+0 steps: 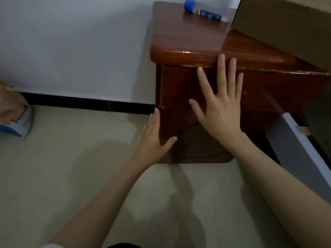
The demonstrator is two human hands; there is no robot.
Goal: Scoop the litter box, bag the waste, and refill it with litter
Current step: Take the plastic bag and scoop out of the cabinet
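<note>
A printed bag (15, 111), orange, white and blue, stands on the floor at the far left by the wall; it may be the litter bag. No litter box or scoop is in view. My left hand (155, 140) is open, its fingers along the left front corner of a dark red wooden cabinet (179, 83), thumb on the front panel. My right hand (220, 104) is spread flat in front of the cabinet, fingertips reaching its rounded top edge. Neither hand holds anything.
On the cabinet top lies a plastic bottle with a blue cap (202, 11). A brown cardboard box (286, 27) sits at the upper right. A grey-and-white frame edge (295, 149) runs down the right side. Beige floor (80, 167) spreads below, with a white wall and black skirting behind.
</note>
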